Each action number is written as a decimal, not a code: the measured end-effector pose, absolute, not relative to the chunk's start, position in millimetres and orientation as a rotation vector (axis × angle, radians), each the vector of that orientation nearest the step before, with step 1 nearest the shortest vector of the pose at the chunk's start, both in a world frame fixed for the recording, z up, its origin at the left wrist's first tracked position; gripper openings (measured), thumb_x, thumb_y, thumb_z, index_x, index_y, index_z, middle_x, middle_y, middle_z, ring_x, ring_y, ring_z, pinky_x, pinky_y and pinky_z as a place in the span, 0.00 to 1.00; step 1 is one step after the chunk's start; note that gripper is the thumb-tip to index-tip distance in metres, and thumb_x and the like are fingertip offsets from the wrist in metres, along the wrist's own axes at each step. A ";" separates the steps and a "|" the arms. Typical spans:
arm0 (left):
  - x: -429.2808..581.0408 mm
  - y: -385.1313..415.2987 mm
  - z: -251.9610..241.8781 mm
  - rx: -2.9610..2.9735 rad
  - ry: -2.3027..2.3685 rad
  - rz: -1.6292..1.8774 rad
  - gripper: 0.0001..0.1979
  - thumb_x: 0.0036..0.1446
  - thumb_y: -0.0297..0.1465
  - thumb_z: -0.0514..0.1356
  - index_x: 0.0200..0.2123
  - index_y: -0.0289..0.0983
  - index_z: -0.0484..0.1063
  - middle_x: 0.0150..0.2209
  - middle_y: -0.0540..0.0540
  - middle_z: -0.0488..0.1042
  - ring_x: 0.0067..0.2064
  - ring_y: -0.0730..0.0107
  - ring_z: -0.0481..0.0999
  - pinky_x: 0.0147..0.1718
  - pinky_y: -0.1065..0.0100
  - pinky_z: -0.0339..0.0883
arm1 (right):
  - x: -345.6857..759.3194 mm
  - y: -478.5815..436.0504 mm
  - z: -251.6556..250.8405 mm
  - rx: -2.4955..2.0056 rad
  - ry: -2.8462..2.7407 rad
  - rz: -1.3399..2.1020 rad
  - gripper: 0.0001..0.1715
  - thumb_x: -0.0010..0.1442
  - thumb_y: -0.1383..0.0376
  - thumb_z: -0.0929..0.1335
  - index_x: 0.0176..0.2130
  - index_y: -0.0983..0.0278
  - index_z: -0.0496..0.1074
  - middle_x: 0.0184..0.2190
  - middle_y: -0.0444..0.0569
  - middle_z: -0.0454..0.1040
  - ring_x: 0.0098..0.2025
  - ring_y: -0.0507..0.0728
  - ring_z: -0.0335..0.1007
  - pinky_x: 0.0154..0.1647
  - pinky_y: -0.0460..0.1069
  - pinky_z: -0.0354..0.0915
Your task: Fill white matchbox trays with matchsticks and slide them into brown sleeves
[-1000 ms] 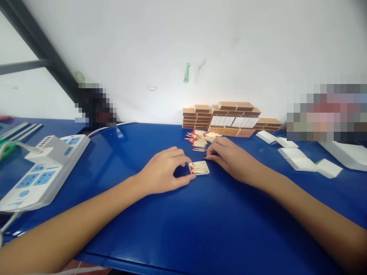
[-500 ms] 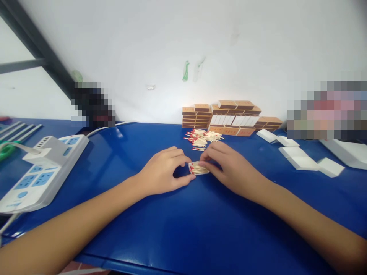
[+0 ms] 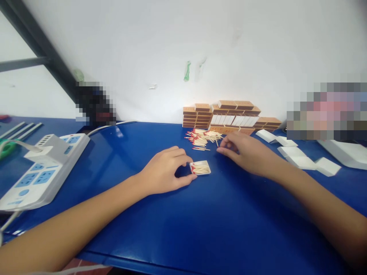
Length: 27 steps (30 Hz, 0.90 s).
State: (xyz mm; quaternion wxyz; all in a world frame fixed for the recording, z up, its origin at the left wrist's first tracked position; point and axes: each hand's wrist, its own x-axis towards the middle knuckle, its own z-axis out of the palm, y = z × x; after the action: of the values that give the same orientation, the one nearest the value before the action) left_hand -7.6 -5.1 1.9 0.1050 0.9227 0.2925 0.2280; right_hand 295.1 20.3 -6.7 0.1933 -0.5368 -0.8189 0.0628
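Right hand (image 3: 246, 152) has pulled back to the loose matches (image 3: 202, 138), fingers pinching, while my left hand (image 3: 163, 170) grips the tray (image 3: 200, 167); I'd pick few, heads aligned.

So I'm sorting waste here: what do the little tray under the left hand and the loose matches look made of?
The tray looks like thin matte white card, with folded walls. The matches seem pale bare wood with dull red heads. Both are too small to be sure.

Two patches were pixelated: one (image 3: 96, 103) at the wall, one (image 3: 327, 110) at right. The right hand (image 3: 246, 151) hid its fingertips' contact with the matches (image 3: 202, 138). The power strip (image 3: 43, 172) was cut off at the left edge.
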 end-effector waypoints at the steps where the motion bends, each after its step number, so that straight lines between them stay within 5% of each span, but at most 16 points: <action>1: -7.5 -5.2 1.8 2.721 0.860 0.670 0.14 0.63 0.39 0.66 0.47 0.35 0.79 0.37 0.46 0.77 0.40 0.64 0.74 0.42 0.62 0.70 | 295.7 18.5 -5.4 -1.524 -2.321 0.214 0.15 0.67 0.53 0.68 0.37 0.60 0.72 0.34 0.51 0.74 0.35 0.60 0.70 0.35 0.54 0.65; 10: -7.9 -4.6 2.0 2.715 0.866 0.688 0.14 0.63 0.38 0.66 0.47 0.36 0.78 0.37 0.46 0.77 0.40 0.63 0.74 0.41 0.62 0.70 | 263.8 -2.9 6.6 -1.348 -2.241 0.347 0.10 0.70 0.59 0.65 0.37 0.59 0.71 0.35 0.50 0.76 0.37 0.59 0.70 0.38 0.53 0.67; 15: -7.0 -4.6 1.4 2.724 0.879 0.691 0.13 0.63 0.38 0.66 0.46 0.37 0.78 0.37 0.46 0.77 0.40 0.63 0.74 0.40 0.62 0.69 | 244.5 -18.0 13.1 -1.236 -2.110 0.567 0.16 0.72 0.56 0.64 0.53 0.57 0.75 0.38 0.49 0.79 0.36 0.58 0.72 0.37 0.53 0.68; 23: -7.7 -4.8 2.3 2.671 0.901 0.770 0.13 0.62 0.37 0.66 0.46 0.36 0.77 0.36 0.46 0.76 0.39 0.64 0.73 0.41 0.62 0.69 | 231.1 -18.1 13.0 -1.271 -1.768 0.897 0.21 0.62 0.46 0.73 0.36 0.61 0.78 0.34 0.49 0.81 0.33 0.56 0.74 0.34 0.51 0.70; 27: -7.1 -4.3 2.7 2.680 0.938 0.788 0.11 0.62 0.37 0.66 0.45 0.37 0.77 0.35 0.47 0.76 0.38 0.65 0.73 0.41 0.62 0.69 | 235.1 -13.2 6.1 -1.294 -1.870 0.790 0.21 0.62 0.46 0.73 0.35 0.61 0.81 0.35 0.49 0.80 0.32 0.56 0.70 0.32 0.51 0.67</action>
State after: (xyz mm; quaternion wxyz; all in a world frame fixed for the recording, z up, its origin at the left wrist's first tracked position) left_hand -7.1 -4.3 2.7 0.0973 0.9051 0.3168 0.2663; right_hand 235.1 -13.2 6.1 0.3590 -0.5018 -0.7249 0.3062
